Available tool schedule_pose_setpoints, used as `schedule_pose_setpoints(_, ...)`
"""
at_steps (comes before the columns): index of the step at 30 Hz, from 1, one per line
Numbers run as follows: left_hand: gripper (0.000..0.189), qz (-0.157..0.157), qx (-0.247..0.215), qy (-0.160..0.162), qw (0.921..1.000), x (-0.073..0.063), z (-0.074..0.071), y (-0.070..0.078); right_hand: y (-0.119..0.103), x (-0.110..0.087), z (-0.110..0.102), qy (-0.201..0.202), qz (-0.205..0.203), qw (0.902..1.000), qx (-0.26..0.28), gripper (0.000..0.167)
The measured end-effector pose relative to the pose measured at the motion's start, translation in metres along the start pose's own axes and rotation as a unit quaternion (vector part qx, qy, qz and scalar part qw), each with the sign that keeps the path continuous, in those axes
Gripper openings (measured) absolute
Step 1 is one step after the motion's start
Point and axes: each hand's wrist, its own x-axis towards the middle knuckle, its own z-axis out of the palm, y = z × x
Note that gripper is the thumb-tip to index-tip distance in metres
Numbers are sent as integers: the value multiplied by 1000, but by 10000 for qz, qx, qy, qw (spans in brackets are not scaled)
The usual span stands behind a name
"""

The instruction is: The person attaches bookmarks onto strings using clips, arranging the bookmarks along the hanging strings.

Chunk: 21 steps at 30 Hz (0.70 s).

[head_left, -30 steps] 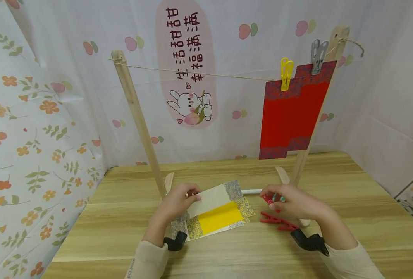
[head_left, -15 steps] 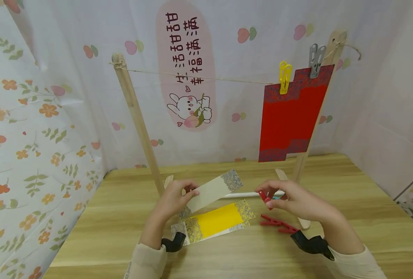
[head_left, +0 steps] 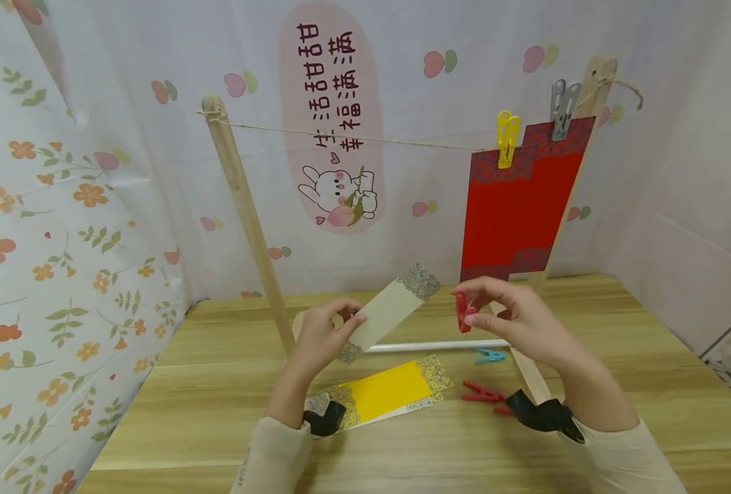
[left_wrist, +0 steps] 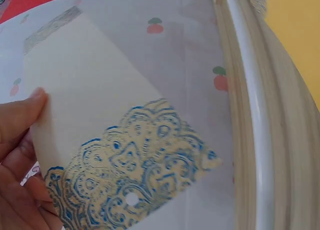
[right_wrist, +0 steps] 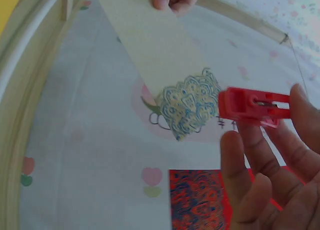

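Observation:
My left hand [head_left: 328,336] pinches a cream paper card [head_left: 390,312] by its long edge, raised and slanted above the table. Blue lace-like patterning covers both ends of the card, and a small round hole [left_wrist: 132,199] shows in one end in the left wrist view. Between thumb and fingers my right hand [head_left: 520,315] holds a red clothespin [right_wrist: 255,105], just right of the card's upper end. Two red cards [head_left: 520,213] hang behind it from a string [head_left: 353,137], under a yellow clothespin [head_left: 506,140] and a grey clothespin [head_left: 564,110].
Wooden posts [head_left: 242,192] carry the string on both sides, joined low by a white rod [head_left: 433,345]. On the table [head_left: 217,412] lie a yellow card [head_left: 390,391] over a pale one, a blue clothespin [head_left: 490,355] and more red clothespins [head_left: 483,392].
My left hand has lifted the cream card off the yellow one and up to the right. My right hand has risen with the red clothespin, uncovering the blue one.

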Motion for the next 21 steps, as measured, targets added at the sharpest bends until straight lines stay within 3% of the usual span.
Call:
schedule_pose_setpoints(6,9,212,-263,455,9984,12,5,11,-18,18,-9,780,100,9968,102,35)
schedule_pose_setpoints(14,8,258,-405,744,9961,27,9,21,-37,40,-20,1353,-97,9902,320,33)
schedule_pose_setpoints(21,9,689,-791,1026,9892,39,14,27,-50,53,-26,1901,-203,9789,725,33)
